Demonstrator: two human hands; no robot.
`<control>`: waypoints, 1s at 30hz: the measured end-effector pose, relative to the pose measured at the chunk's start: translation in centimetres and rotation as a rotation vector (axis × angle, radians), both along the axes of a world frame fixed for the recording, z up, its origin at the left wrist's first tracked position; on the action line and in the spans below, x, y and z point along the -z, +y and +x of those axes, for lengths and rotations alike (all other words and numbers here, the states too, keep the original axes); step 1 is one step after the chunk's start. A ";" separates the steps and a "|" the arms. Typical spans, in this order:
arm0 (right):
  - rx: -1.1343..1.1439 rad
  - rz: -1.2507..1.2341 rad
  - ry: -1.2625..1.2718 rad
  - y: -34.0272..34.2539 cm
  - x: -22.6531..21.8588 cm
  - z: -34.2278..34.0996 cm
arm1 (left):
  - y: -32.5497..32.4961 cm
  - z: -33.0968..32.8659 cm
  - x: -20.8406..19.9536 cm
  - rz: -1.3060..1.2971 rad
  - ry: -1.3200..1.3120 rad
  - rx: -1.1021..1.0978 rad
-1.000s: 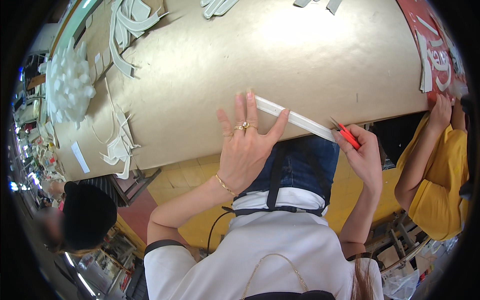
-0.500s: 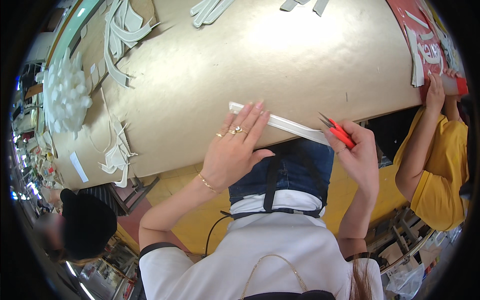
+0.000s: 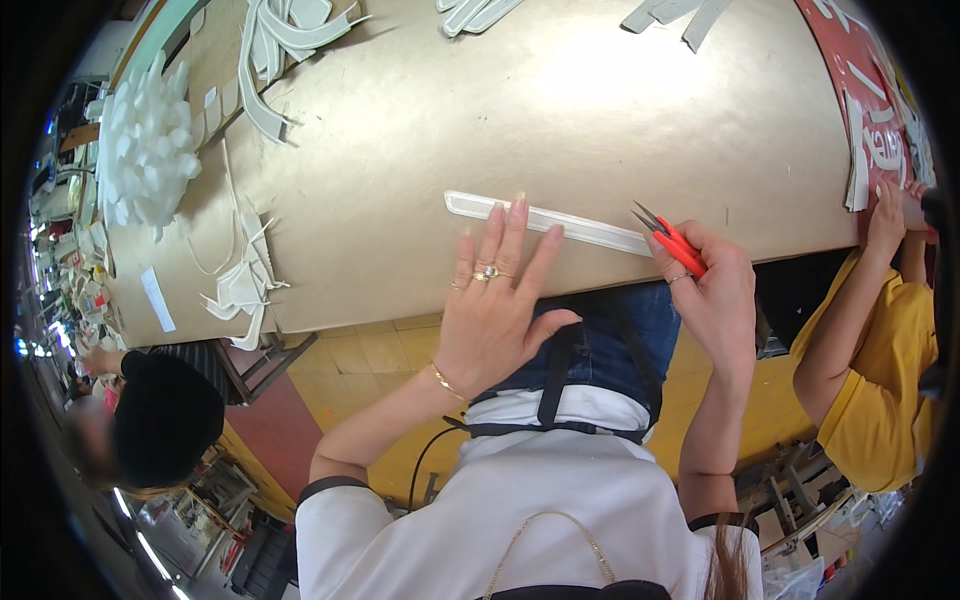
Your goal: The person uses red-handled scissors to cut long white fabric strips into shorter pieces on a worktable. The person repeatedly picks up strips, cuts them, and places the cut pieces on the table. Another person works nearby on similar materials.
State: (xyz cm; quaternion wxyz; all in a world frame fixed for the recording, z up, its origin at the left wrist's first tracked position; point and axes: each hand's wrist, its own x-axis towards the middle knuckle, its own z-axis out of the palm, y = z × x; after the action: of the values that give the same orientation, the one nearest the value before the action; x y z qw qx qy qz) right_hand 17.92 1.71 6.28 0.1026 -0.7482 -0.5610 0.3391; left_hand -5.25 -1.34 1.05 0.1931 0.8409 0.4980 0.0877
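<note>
Upper left of frame: a heap of white foam pieces [image 3: 145, 150] and curved white offcuts [image 3: 275, 50] on my tan table [image 3: 600, 110]. Red sign panel [image 3: 860, 90] upper right. Co-worker in yellow shirt [image 3: 885, 400] right; person in black cap [image 3: 160, 420] lower left.

Red sign panel at the table's far right corner

A red sign [image 3: 862, 95] with white lettering lay flat at the right end of the tan table [image 3: 600, 110], curving along its edge; a neighbouring person's hand [image 3: 887, 208] rested on its lower end.

Tan table [image 3: 620, 110] with white strips [image 3: 560, 222]
</note>
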 end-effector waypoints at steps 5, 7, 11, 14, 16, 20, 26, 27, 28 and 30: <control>0.025 0.003 0.026 -0.1 0.0 -0.5 | 0.1 1.4 0.7 0.041 0.048 -0.043; -0.023 0.039 0.027 -0.2 -0.3 -0.9 | 0.1 1.5 0.8 0.061 0.059 -0.042; 0.114 0.139 0.434 -0.6 -1.5 -0.5 | 0.1 1.3 0.7 0.075 0.069 -0.029; 0.086 0.133 0.369 -0.6 -1.4 1.1 | 0.1 1.4 0.5 0.071 0.080 -0.020; 0.088 0.047 0.324 -1.0 -0.5 1.9 | 0.2 1.5 0.5 0.077 0.097 -0.022; 0.126 0.059 0.278 -2.2 1.7 3.3 | 0.1 1.6 0.4 0.090 0.057 -0.039; 0.132 0.126 0.299 -3.1 2.8 4.8 | 0.5 1.5 0.5 0.056 -0.087 -0.119; 0.124 0.138 0.289 -3.1 2.9 4.8 | 0.6 1.6 0.5 0.052 -0.092 -0.133; 0.127 0.139 0.282 -3.1 2.9 4.7 | 0.6 1.6 0.6 0.040 -0.113 -0.155; 0.131 0.136 0.269 -3.0 3.0 4.6 | 0.4 2.0 0.6 0.056 -0.045 -0.158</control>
State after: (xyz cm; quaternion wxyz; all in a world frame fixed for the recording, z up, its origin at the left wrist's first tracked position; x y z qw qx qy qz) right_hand 22.55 -1.27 3.32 0.2490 -0.7226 -0.5137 0.3899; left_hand -3.28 -0.97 0.43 0.1731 0.8019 0.5556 0.1353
